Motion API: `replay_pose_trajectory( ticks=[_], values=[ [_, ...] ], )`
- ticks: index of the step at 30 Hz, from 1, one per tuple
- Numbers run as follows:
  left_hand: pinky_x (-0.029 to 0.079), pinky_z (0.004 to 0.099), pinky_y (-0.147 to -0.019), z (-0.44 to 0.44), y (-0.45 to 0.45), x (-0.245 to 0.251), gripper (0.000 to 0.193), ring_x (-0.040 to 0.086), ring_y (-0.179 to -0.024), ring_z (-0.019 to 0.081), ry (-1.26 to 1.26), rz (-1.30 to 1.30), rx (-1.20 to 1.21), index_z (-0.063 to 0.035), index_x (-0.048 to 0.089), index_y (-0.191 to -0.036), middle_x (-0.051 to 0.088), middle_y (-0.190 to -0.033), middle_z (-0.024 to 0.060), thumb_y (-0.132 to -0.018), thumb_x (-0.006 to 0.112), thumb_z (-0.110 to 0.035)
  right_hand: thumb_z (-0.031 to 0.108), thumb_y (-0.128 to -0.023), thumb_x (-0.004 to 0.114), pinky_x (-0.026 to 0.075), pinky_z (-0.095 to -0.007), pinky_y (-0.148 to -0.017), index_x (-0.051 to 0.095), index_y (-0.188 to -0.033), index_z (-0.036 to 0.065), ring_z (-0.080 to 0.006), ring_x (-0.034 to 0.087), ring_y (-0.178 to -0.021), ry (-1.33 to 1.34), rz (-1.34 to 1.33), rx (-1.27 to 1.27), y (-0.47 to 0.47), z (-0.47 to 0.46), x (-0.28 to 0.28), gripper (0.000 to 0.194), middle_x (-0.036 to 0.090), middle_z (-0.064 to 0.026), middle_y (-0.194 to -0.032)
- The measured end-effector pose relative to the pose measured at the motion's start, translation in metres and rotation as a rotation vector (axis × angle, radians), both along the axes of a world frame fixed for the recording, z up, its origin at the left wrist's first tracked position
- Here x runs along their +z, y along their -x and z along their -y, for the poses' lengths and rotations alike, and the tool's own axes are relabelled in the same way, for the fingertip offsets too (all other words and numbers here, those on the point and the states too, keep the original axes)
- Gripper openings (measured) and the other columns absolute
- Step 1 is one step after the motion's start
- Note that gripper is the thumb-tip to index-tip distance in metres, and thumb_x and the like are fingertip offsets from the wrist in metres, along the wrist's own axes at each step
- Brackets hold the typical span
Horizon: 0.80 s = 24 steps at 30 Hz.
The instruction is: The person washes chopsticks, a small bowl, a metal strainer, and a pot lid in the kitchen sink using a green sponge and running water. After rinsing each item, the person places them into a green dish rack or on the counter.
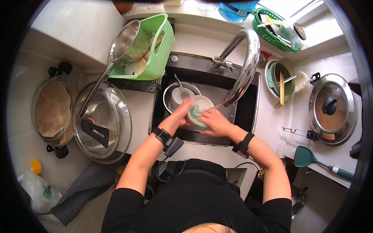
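Over the black sink (244,116), my left hand (181,114) grips a white bowl (204,102) by its left side. My right hand (215,123) presses a light green cloth (195,114) against the near side of that bowl; the cloth is blurred. Water runs from the curved chrome faucet (253,64) to the bowl beside my right fingers. Left of the bowl, a steel basin (166,100) in the sink holds a smaller white bowl (176,97) with a metal spoon (184,92) in it.
A green plastic basket (164,49) with a steel ladle (126,40) stands behind left. Left of the sink lies a large glass lid (125,116). To the right are stacked bowls with chopsticks (281,87), a lidded pan (333,107) and a green spatula (304,157).
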<state>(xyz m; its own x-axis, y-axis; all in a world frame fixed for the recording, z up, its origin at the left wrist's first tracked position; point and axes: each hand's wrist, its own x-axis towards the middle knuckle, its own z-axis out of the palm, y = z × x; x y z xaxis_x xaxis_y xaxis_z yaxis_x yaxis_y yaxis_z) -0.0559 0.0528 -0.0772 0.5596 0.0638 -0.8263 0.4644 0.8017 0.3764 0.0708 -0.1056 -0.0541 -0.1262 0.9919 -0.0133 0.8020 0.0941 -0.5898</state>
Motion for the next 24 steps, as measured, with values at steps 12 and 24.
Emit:
replay_pose_trajectory(
  ticks=[12, 24],
  values=[
    [0.049, 0.0452, -0.078, 0.010, -0.004, 0.000, 0.053, 0.057, -0.094, 0.0281, -0.076, -0.073, -0.104, -0.0128, 0.044, -0.121, 0.056, -0.106, 0.0123, -0.078, 0.052, -0.042, 0.019, -0.068, 0.067, 0.044, -0.0402, -0.073, 0.058, -0.093, 0.013, -0.0282, 0.054, -0.089, 0.022, 0.127, -0.006, 0.006, 0.000, -0.010, 0.027, 0.057, -0.0084, -0.090],
    [0.051, 0.0517, -0.069, 0.012, -0.001, 0.002, 0.052, 0.052, -0.103, 0.0362, -0.200, -0.038, -0.222, -0.0114, 0.029, -0.127, 0.043, -0.120, 0.0165, -0.081, 0.048, -0.029, 0.039, -0.063, 0.076, 0.045, -0.0418, -0.069, 0.057, -0.088, 0.007, -0.0331, 0.054, -0.081, -0.038, 0.055, -0.168, 0.009, 0.006, -0.006, 0.044, 0.055, -0.0115, -0.085]
  ],
)
